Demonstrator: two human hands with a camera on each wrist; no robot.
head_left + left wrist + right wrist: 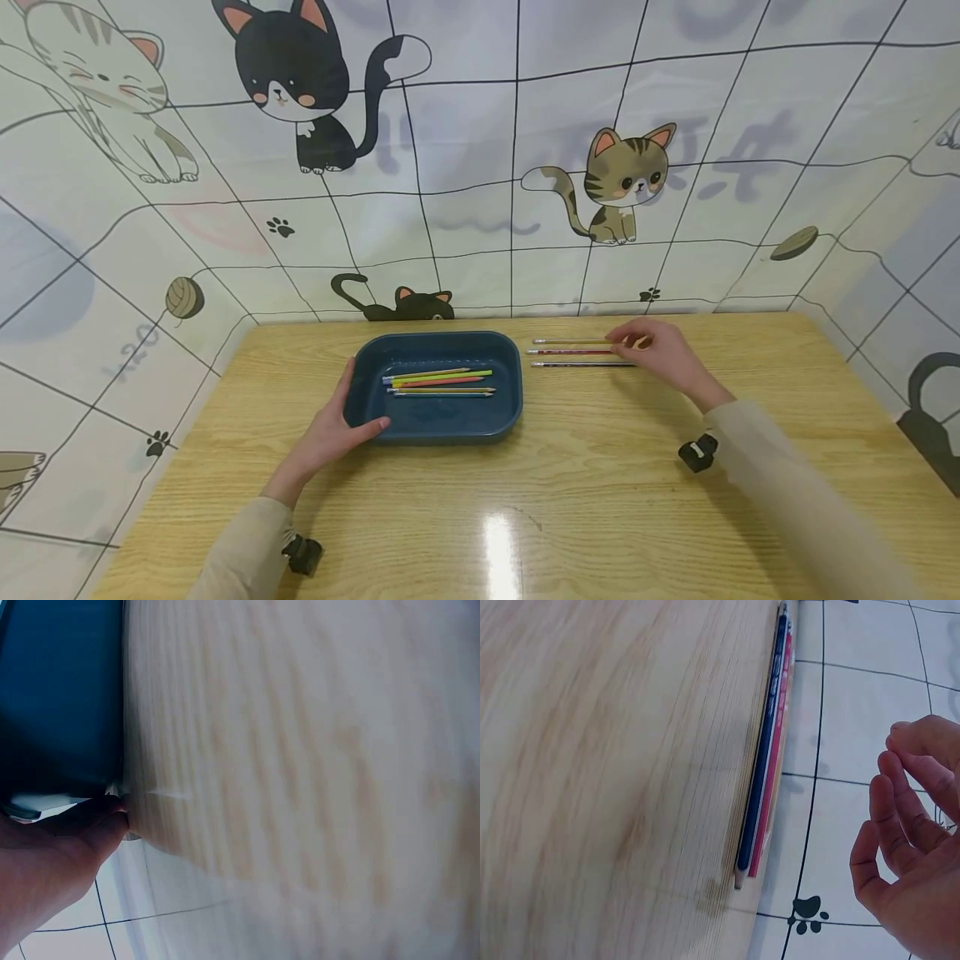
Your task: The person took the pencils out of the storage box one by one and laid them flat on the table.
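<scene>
Clasping a tray, left hand; pencils inside, head view only; right hand's grip loosely curved, empty.

I see a cat-print backdrop behind the wooden table. White glare streaks the table's near part.

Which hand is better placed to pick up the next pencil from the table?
Likely the right hand: it is close to the three pencils on the table and appears to hold none. The left hand holds the blue tray, farther away.
</scene>
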